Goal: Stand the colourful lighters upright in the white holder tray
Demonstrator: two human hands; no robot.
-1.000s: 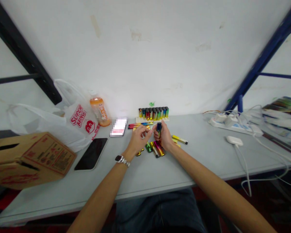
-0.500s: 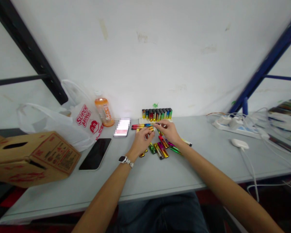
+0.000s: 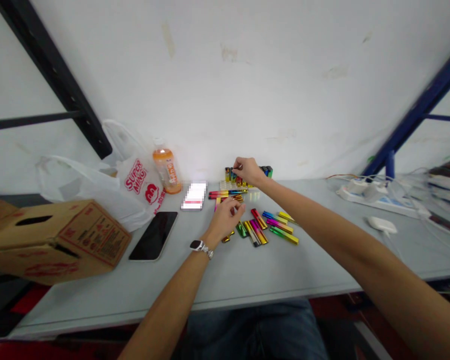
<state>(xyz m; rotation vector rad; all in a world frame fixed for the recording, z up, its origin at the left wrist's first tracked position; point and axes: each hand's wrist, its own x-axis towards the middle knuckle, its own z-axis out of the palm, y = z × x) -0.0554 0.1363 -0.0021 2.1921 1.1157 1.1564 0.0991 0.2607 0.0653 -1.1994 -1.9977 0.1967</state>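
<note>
My right hand [image 3: 249, 171] reaches over the row of shiny, metallic-coloured lighters [image 3: 227, 174] standing upright by the wall. Its fingers are pinched together at the row's left part, and what is between them is too small to make out. Part of the row is hidden behind this hand. Below the row shows the edge of a pale holder [image 3: 225, 185]. My left hand [image 3: 225, 217] rests lower, fingers curled but apart, close to long red-and-blue lighters [image 3: 219, 193] lying flat. Several more lighters [image 3: 255, 232] in gold, purple, green and red lie to its right.
A bright-screened phone [image 3: 195, 195], a dark phone [image 3: 155, 235], an orange drink bottle [image 3: 167, 170], a white plastic bag [image 3: 135, 175] and a cardboard box [image 3: 60, 240] stand on the left. At the right are a power strip [image 3: 378, 197], a white charger [image 3: 381, 224] and cables.
My right hand has moved up and away from the left hand, to the standing lighters. The left hand stays near the lying lighters. The view has shifted slightly.
</note>
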